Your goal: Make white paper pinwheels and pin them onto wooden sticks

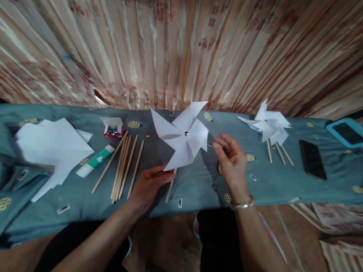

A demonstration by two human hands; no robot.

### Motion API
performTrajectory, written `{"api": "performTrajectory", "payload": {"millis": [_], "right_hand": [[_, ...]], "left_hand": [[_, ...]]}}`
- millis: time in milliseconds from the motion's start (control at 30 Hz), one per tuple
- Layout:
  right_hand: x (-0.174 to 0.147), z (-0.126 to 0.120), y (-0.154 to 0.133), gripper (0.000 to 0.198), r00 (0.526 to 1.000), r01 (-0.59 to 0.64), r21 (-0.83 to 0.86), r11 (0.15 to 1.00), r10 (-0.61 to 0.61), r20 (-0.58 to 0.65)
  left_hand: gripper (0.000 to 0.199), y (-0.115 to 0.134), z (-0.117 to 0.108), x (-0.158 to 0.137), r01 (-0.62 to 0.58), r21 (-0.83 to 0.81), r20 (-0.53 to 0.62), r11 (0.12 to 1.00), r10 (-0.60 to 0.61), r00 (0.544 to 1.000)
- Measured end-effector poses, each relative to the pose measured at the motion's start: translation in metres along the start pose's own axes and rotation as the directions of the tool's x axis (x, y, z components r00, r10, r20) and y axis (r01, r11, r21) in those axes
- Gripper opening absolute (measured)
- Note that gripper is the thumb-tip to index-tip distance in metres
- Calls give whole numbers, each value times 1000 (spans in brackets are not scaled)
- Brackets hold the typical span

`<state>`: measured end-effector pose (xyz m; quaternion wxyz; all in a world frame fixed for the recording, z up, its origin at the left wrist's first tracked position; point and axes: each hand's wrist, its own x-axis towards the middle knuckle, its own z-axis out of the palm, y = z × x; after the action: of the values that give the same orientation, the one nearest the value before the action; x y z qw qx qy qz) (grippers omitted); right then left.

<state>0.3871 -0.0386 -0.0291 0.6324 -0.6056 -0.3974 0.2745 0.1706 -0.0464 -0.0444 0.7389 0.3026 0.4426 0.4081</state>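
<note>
A white paper pinwheel (186,139) with a shiny pin at its centre faces me over the middle of the table. My left hand (149,187) is closed on its wooden stick, just below the lowest blade. To the right of the blades, my right hand (231,163) hovers with fingers apart and nothing visible in it. Farther right lie more white pinwheels (269,124), overlapping, with their sticks (279,152) pointing toward me. Several loose wooden sticks (123,168) lie left of my left hand.
A stack of cut white paper (51,144) lies at the left. Beside it are a green and white glue stick (95,161) and a red box of pins (113,130). A black phone (312,159) and a blue-framed tablet (351,133) rest at the right. A curtain (197,41) hangs behind.
</note>
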Motion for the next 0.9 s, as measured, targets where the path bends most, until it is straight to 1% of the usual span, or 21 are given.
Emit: {"api": "performTrajectory", "payload": {"millis": [67, 133, 267, 400, 500, 767, 900], "right_hand": [[5, 0, 6, 42, 999, -45, 69, 997, 43, 31], [7, 2, 8, 41, 995, -90, 107, 990, 84, 59], [5, 3, 6, 42, 991, -129, 115, 985, 122, 61], [1, 3, 2, 42, 986, -161, 142, 977, 153, 66], [-3, 5, -2, 41, 980, -196, 165, 967, 186, 75], [-17, 16, -15, 41, 950, -307, 200, 930, 287, 122], [-21, 19, -17, 43, 941, -328, 195, 924, 300, 158]], "left_hand": [[29, 0, 1, 0, 5, 12, 21, 1000, -5, 1000], [29, -1, 2, 1, 13, 7, 9, 1000, -13, 1000], [32, -2, 3, 3, 27, -20, -46, 999, -28, 999], [35, -2, 3, 4, 33, -23, -50, 999, -34, 998], [38, -3, 2, 4, 38, -29, -74, 999, -41, 996], [38, -5, 2, 7, -3, -42, -110, 999, -1, 994], [38, -6, 2, 7, -16, -46, -121, 999, 10, 993]]}}
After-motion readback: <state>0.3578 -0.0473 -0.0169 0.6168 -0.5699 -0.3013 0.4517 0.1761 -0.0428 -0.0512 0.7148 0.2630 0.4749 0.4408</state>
